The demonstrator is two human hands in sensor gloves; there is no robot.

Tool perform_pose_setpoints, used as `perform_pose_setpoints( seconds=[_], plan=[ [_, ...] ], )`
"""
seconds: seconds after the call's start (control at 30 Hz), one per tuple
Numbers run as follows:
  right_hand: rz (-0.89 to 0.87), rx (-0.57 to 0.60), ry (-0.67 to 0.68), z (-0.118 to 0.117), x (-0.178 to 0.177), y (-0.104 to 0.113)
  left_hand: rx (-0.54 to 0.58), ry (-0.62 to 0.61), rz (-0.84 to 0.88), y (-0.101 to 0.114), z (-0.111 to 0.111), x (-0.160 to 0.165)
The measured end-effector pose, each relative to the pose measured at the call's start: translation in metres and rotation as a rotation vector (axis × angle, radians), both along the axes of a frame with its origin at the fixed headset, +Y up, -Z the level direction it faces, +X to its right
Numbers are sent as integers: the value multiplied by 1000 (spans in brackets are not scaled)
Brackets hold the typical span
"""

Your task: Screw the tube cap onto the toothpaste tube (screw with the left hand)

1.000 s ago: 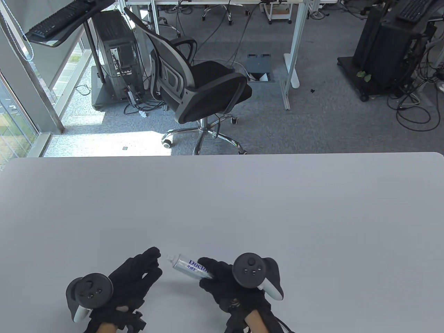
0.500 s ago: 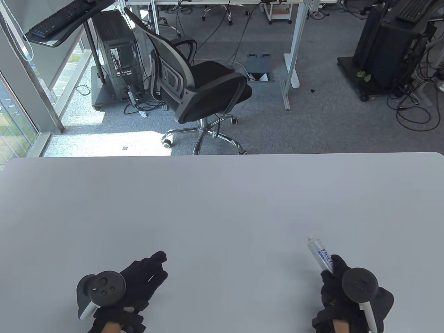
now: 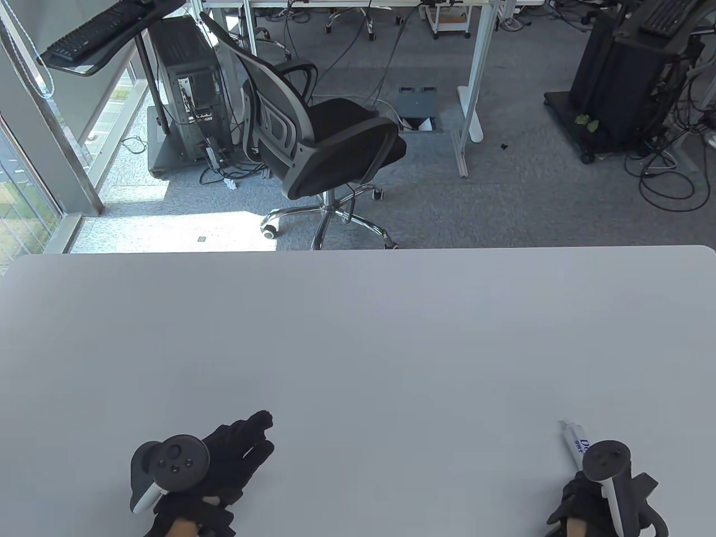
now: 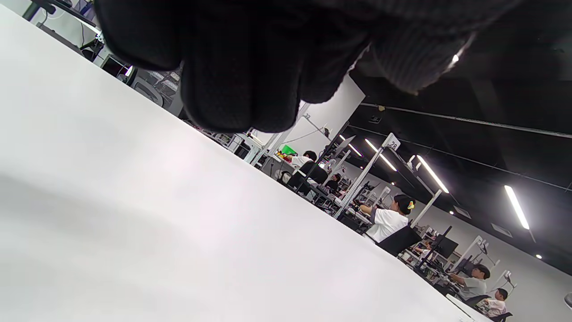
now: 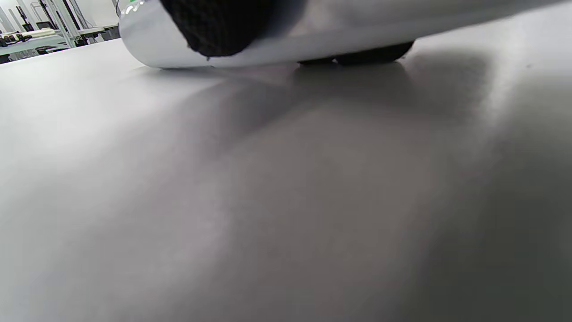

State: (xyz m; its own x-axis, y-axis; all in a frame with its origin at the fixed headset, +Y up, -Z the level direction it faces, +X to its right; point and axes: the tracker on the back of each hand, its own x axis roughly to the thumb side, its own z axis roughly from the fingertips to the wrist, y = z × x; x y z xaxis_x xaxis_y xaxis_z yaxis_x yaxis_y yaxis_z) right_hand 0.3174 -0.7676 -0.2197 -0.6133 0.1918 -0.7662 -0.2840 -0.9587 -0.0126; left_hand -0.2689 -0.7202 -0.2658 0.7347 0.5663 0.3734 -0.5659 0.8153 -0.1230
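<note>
Table view: right hand [image 3: 587, 498] has swung the toothpaste tube [image 3: 576, 442] from centre to the table's [image 3: 358, 335] near right corner, fingers wrapped around it. Left hand [image 3: 235, 453] rests apart, fingers loosely extended, holding nothing visible. Tube looks capped, so screwing is likely finished.

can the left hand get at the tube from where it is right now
Probably not without a long reach: the left hand rests at the table's near left, while the tube is far right, held by the right hand. Nothing lies between them.
</note>
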Motion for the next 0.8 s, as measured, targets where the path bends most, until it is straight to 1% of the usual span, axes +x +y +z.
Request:
perform_pose_setpoints(
  seconds=[0.1, 0.17, 0.23, 0.27, 0.3, 0.33, 0.37, 0.4, 0.43, 0.47, 0.5, 0.53, 0.57, 0.6, 0.63, 0.67, 0.7, 0.8],
  plan=[
    [-16, -16, 6, -1, -2, 2, 1, -4, -6, -1, -1, 0],
    [-11, 12, 33, -3, -8, 11, 0, -5, -12, -1, -1, 1],
    [10, 139, 122, -8, -28, 35, 2, -4, -4, 1, -1, 0],
    [22, 163, 162, -10, -38, 45, 6, -4, 6, 3, -1, -1],
    [37, 189, 217, -12, -51, 57, 19, 0, 31, 5, 1, -3],
    [48, 222, 293, -13, -73, 74, 33, 4, 62, 8, 2, -5],
    [51, 250, 352, -14, -88, 85, 41, 12, 86, 10, 2, -7],
    [53, 297, 447, -13, -114, 102, 47, 29, 121, 13, 0, -12],
    [55, 332, 508, -12, -130, 113, 41, 43, 135, 16, -1, -15],
    [63, 397, 600, -11, -155, 128, 34, 62, 151, 22, -1, -20],
    [65, 437, 646, -9, -169, 137, 39, 71, 155, 27, 0, -24],
    [59, 493, 722, -6, -188, 148, 56, 80, 137, 35, 1, -28],
    [47, 533, 778, -4, -201, 155, 78, 89, 102, 41, 2, -32],
    [25, 599, 836, -1, -217, 161, 106, 106, 49, 49, 4, -36],
    [0, 670, 887, -1, -231, 163, 130, 121, 6, 57, 6, -40],
    [-30, 717, 935, -3, -245, 162, 148, 137, -15, 61, 7, -43],
    [-59, 726, 970, -6, -254, 159, 154, 146, -21, 63, 8, -44],
    [-179, 679, 1066, -19, -283, 138, 164, 157, 4, 62, 9, -41]
  ],
)
